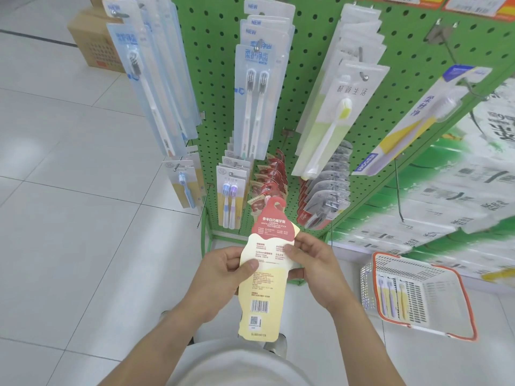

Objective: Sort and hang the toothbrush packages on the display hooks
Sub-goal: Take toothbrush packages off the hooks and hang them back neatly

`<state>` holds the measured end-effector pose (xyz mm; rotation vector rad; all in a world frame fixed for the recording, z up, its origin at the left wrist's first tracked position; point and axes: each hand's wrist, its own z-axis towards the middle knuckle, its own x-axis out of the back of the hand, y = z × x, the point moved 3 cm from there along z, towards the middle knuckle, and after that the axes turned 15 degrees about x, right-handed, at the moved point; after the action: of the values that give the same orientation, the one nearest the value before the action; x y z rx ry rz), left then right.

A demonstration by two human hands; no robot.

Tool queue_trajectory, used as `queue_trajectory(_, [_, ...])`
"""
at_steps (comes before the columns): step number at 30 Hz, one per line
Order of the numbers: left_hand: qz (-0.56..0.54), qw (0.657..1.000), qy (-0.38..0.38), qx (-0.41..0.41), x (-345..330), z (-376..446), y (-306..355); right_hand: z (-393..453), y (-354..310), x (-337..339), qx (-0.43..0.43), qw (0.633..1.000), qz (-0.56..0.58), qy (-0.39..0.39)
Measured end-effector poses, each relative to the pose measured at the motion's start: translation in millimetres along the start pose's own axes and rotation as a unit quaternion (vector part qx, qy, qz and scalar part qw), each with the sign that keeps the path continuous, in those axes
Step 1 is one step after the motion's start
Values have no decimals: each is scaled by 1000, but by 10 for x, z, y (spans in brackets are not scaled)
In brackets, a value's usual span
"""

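- A brown cardboard box [92,43] is seen on the white floor at the far left.
- Long clear toothbrush packs [147,87] are hung on a hook at the left edge of the green pegboard [211,79].
- The red and cream package [264,271] is held by the left hand [223,277] along its left edge, with the thumb pressed on the printed side and the fingers curled behind.
- The package is held upright in front of the pegboard, with its back turned to the camera and its red hook top just under a row of red packs [271,174].
- The right edge of the package is pinched by the right hand [312,263], thumb on the printed side.
- A white basket [418,293] with an orange rim is seen on the floor at the right, and a few toothbrush packs are lying in it.
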<state>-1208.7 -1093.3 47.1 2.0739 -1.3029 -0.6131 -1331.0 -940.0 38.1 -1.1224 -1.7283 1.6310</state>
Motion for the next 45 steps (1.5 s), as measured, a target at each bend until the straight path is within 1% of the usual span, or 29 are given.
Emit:
queue_trajectory(3, [-6, 1000, -1, -1, 9, -1, 47, -15, -14, -37, -6, 1000, -4, 3])
queue_trajectory(7, [-14, 1000, 6, -13, 28, -1, 132, -45, -1, -85, -6, 1000, -2, -18])
queue_trajectory(13, [28, 999, 16, -4, 6, 3, 142, -65, -10, -47, 0, 999, -26, -33])
queue_trajectory(14, [56, 997, 43, -16, 24, 21, 152, -72, -12, -44, 4, 999, -33, -35])
queue_trajectory(15, [92, 991, 93, -40, 46, 23, 175, -81, -21, -54, 7, 999, -32, -34])
queue_trajectory(17, [145, 959, 214, -117, 73, -25, 250, -87, -45, -74, 19, 999, -29, -18])
queue_trajectory(18, [157, 942, 248, -162, 52, -71, 294, -85, -43, -79, 32, 999, -31, -10])
queue_trajectory(19, [167, 932, 253, -197, 4, -112, 328, -88, -59, -102, 43, 998, -34, -4])
queue_trajectory(20, [179, 932, 233, -212, -67, -139, 345, -86, -68, -124, 61, 997, -47, -4])
queue_trajectory(22, [195, 948, 158, -197, -224, -162, 340, -95, -106, -181, 104, 992, -73, -12])
queue_trajectory(24, [209, 953, 122, -184, -327, -155, 323, -105, -135, -249, 134, 985, -111, -17])
queue_trajectory(26, [211, 954, 118, -175, -388, -143, 327, -126, -161, -300, 145, 975, -165, -9])
queue_trajectory(28, [174, 963, 121, -169, -424, -132, 334, -154, -199, -340, 167, 953, -252, -5])
queue_trajectory(30, [137, 965, 137, -177, -428, -90, 344, -174, -212, -357, 190, 937, -292, -8])
queue_trajectory(32, [116, 967, 142, -180, -407, -38, 371, -186, -214, -358, 215, 931, -295, -16])
queue_trajectory(34, [81, 977, 130, -149, -367, 48, 361, -194, -198, -335, 246, 928, -279, -9])
queue_trajectory(35, [59, 983, 120, -125, -338, 85, 353, -198, -195, -305, 260, 927, -271, 12])
queue_trajectory(37, [-6, 993, 85, -83, -287, 138, 339, -196, -175, -217, 281, 918, -267, 82])
queue_trajectory(39, [-39, 996, 53, -55, -266, 178, 325, -179, -155, -112, 276, 914, -264, 133])
queue_trajectory(40, [-44, 997, 39, -51, -264, 184, 320, -157, -133, -71, 254, 924, -256, 127])
queue_trajectory(41, [-52, 997, 23, -49, -264, 190, 314, -131, -114, -47, 220, 940, -243, 97])
queue_trajectory(43, [-78, 996, -4, -38, -263, 211, 297, -75, -25, -32, 145, 966, -215, 6])
queue_trajectory(44, [-88, 995, -10, -34, -264, 228, 293, -60, 24, -22, 120, 970, -209, -25])
queue_trajectory(45, [-97, 995, -12, -34, -258, 240, 295, -50, 63, -1, 106, 971, -211, -38])
